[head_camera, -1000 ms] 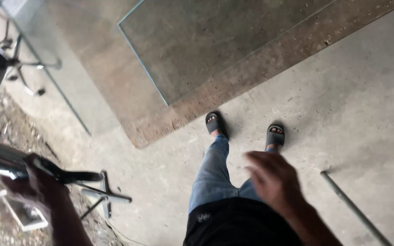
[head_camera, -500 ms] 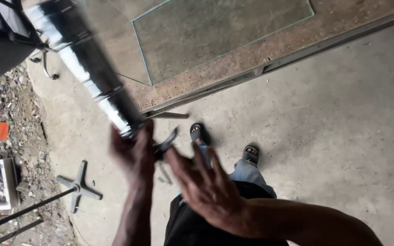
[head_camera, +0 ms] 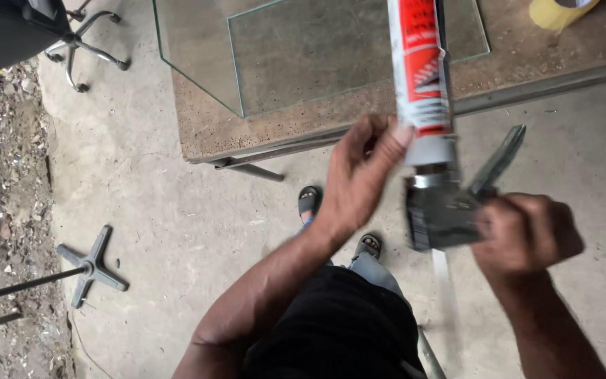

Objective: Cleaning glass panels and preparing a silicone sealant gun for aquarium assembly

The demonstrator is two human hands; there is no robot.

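chair base on the concrete floor | glass sheets flat on the worktable | left hand, fingers curled, fingertips against the sealant tube (tube seated, pointing up over the table) | right hand clenched around the caulking gun handle | no sealant laid yet on the glass.

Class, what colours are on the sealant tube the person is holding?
Red and white, with a grey lower end, on the sealant tube; head view.
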